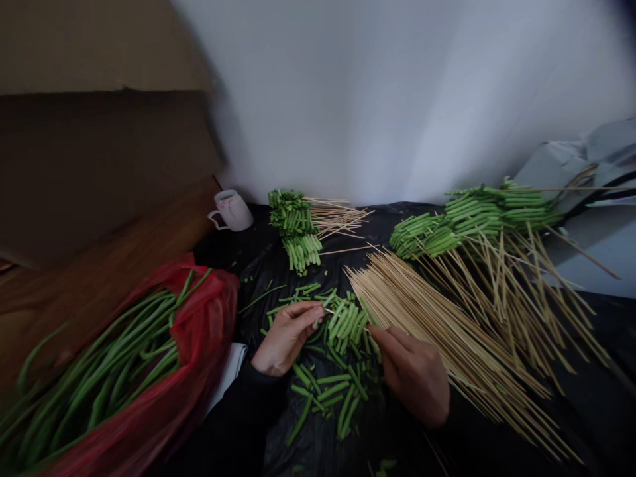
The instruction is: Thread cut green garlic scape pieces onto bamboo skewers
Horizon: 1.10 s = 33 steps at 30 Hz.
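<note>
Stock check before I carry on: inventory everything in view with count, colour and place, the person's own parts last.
Bean skewer: one, green, between the hands
Loose bean pieces: many, green, around the hands
Bare skewers: many, tan, right of centre
Rear loaded skewers: many, green and tan, far centre
Right loaded skewers: many, green and tan, far right
Long beans: many, green, near left
Plastic bag: one, red, around the long beans
Mug: one, whitish, far left
Plastic sheet: one, black, underneath
Wall: one, pale, behind
Cardboard: count unclear, brown, upper left
Left hand: one, bare, at the bean skewer's left end
Right hand: one, bare, at its right end
</note>
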Motion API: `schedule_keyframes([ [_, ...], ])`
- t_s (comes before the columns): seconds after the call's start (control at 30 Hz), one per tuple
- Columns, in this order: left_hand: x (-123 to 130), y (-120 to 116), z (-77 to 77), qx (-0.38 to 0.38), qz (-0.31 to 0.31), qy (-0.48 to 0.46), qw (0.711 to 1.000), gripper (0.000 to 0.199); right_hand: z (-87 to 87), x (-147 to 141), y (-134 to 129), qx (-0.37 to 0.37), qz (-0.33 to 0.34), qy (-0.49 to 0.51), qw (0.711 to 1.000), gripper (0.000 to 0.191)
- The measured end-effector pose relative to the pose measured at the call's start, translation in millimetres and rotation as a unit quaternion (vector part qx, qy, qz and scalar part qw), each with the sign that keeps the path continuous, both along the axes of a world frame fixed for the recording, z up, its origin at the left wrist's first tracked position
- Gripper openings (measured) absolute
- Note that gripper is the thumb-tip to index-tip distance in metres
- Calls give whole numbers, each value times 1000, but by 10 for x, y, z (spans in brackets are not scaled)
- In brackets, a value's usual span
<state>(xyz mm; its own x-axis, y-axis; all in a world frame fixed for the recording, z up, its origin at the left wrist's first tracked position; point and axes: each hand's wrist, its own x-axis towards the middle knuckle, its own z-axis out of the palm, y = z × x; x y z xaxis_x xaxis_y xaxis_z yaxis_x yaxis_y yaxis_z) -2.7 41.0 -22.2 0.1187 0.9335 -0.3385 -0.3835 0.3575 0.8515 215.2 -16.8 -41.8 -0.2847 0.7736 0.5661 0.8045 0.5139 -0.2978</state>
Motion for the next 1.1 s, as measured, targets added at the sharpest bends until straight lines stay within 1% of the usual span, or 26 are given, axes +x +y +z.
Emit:
schedule_keyframes([
  [0.2, 1, 0, -30, -6, -18, -3, 1000, 22, -3, -9, -11, -7, 3, 14, 1000, 29],
  [0.47, 35, -32, -11, 1, -29, 26, 999, 22, -21, -32, -22, -4, 1, 12, 1000, 31],
  [0.67, 93, -64, -36, 3, -36, 54, 998, 24, -30, -67, -40, -11, 11, 9, 1000, 30],
  [0.73, 80, -60, -42, 18, -35, 66, 997, 24, -13, -54, -21, -5, 10, 8, 1000, 30],
  [0.8, 40, -39, -42, 51, -34, 90, 994, 25, 5, -11, 21, 2, 4, 12, 1000, 30],
  [0.87, -21, -1, -41, 102, -25, 150, 983, 27, 15, 60, 81, 14, -16, 24, 999, 30],
  [0.9, -53, 22, -44, 135, -13, 199, 971, 27, 14, 100, 114, 25, -28, 32, 999, 29],
  [0.93, -82, 45, -50, 174, 0, 262, 949, 25, 10, 139, 145, 33, -43, 39, 998, 27],
  [0.97, -104, 65, -61, 221, 10, 327, 919, 24, 3, 173, 172, 36, -52, 46, 997, 25],
  [1.03, -124, 94, -97, 318, -12, 453, 833, 28, -12, 217, 209, 32, -61, 54, 996, 23],
  [1.1, -107, 103, -147, 378, -61, 543, 748, 36, -23, 226, 219, 23, -56, 58, 996, 24],
])
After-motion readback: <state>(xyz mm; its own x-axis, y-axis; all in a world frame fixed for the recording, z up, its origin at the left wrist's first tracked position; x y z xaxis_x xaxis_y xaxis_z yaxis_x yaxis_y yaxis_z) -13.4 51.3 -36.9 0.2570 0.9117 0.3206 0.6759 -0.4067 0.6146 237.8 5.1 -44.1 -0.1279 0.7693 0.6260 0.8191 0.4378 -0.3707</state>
